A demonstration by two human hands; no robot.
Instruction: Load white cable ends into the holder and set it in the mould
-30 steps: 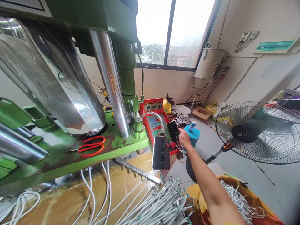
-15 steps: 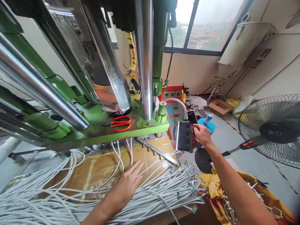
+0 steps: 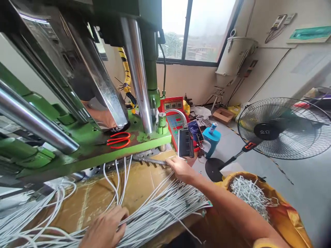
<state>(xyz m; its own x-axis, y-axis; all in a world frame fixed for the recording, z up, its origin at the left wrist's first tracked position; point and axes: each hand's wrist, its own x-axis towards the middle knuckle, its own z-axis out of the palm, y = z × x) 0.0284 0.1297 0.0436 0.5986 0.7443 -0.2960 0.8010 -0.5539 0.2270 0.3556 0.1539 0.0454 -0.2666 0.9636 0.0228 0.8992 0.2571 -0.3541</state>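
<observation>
Left hand [image 3: 104,229] low at the near edge, fingers [image 3: 121,215] curled down onto the bundle of white cables [image 3: 160,215], gripping a few strands; cables spread across the brown cardboard-covered tabletop [image 3: 141,179], fanning from far left to near right, a few single strands running up toward the green machine base [image 3: 103,151].

Right hand [image 3: 181,168] farther out and to the right, palm down, fingers loosely bent and resting at the far right end of the cables, just beside a metal comb-like bar [image 3: 152,161]; whether anything is pinched there cannot be told.

Red scissors [image 3: 117,139] lying flat on the green machine base, near the shiny steel column [image 3: 138,75]; a black lamp head [image 3: 185,143] on a bendy metal neck just beyond the right hand; a red control box [image 3: 173,115] behind it, a phone [image 3: 196,130] leaning against it.

Blue stool [image 3: 212,137] on the floor to the right, a small can [image 3: 212,127] upright on it; a standing fan [image 3: 280,127] farther right; a yellow sack [image 3: 287,217] near right, filled with more white cable pieces [image 3: 248,194]; a window [image 3: 196,31] on the far wall.
</observation>
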